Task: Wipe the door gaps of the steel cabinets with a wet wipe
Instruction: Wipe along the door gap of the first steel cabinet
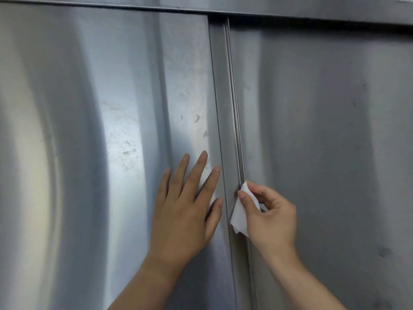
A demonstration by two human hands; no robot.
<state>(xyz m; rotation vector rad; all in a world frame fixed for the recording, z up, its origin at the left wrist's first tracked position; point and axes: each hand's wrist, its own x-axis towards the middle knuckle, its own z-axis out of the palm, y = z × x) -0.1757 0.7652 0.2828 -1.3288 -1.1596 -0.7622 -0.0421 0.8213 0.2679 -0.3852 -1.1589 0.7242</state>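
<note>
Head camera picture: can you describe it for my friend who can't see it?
A person's right hand pinches a white wet wipe against the narrow gap between two steel cabinet doors. Their left hand lies flat, fingers spread, on the smudged left door. The right door looks darker grey.

The left steel door [89, 108] (smudged near its edge) bears a flat left hand [185, 211].

We see a white folded wet wipe [240, 217] against silver-grey steel. The brushed steel left cabinet door [89, 108] shows bright pale sheen bands, whitish smudges and small dark flecks; the flat steel right cabinet door [324, 130] looks duller, darker grey, with faint dark spots.
</note>
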